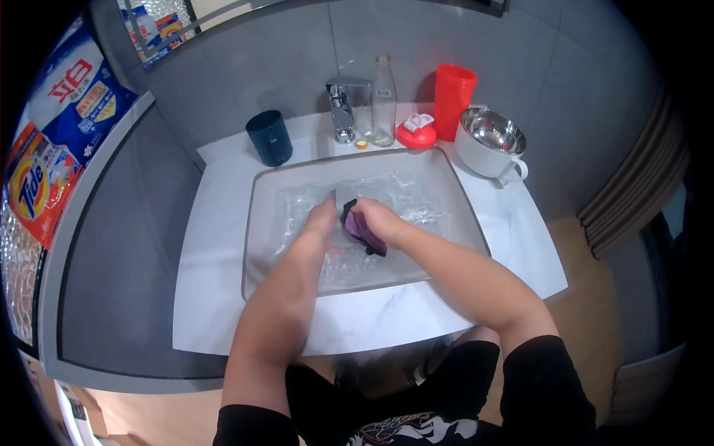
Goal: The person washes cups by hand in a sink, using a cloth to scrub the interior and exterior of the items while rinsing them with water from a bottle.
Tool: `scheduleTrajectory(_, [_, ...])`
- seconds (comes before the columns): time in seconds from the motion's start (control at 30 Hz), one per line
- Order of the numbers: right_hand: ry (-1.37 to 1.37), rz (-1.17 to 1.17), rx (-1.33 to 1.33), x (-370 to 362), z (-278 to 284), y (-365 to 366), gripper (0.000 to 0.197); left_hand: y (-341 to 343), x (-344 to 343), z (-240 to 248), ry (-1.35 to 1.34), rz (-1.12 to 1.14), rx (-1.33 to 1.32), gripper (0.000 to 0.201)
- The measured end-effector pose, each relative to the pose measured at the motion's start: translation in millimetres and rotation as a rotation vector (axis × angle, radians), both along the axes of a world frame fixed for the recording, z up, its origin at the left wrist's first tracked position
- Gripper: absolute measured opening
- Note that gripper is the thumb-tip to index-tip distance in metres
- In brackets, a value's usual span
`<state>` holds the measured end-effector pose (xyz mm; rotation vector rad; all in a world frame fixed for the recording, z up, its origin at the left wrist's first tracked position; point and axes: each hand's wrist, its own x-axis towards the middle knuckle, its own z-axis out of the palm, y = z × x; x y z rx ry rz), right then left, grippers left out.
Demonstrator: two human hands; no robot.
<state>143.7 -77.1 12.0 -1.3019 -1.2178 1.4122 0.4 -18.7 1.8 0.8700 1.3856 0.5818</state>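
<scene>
Your right hand (378, 221) grips a purple-and-black cloth (357, 224) over the middle of a rectangular sink (260, 256) holding rippling water. Your left hand (322, 218) is just beside the cloth, its fingers partly hidden; whether it holds anything, you cannot tell from this angle. Behind the basin, a chrome faucet (341, 108) stands near a clear glass bottle (384, 108), between a dark mug (269, 139) and a red tumbler (452, 100).
</scene>
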Motion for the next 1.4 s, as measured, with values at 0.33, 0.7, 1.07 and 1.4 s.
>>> scheduleTrajectory(0.33, [-0.492, -0.459, 0.093, 36.8, -11.2, 24.4, 0.045, -18.3, 21.0, 24.6, -0.158, -0.209, -0.007, 0.053])
scheduleTrajectory(0.7, [-0.507, -0.357, 0.207, 2.6, 16.9, -8.3, 0.060, -21.3, 14.9, 26.9, -0.081, -0.081, 0.265, 0.102])
scheduleTrajectory(1.07, [-1.146, 0.022, 0.310, 51.4, -35.0, 16.3, 0.038, 1.2, -7.0, 14.8, -0.270, -0.147, -0.002, 0.079])
scheduleTrajectory(1.4, [-0.651, -0.252, -0.036, 72.3, -29.1, 25.3, 0.035, 4.0, 7.0, -0.8, -0.071, -0.074, -0.013, 0.056])
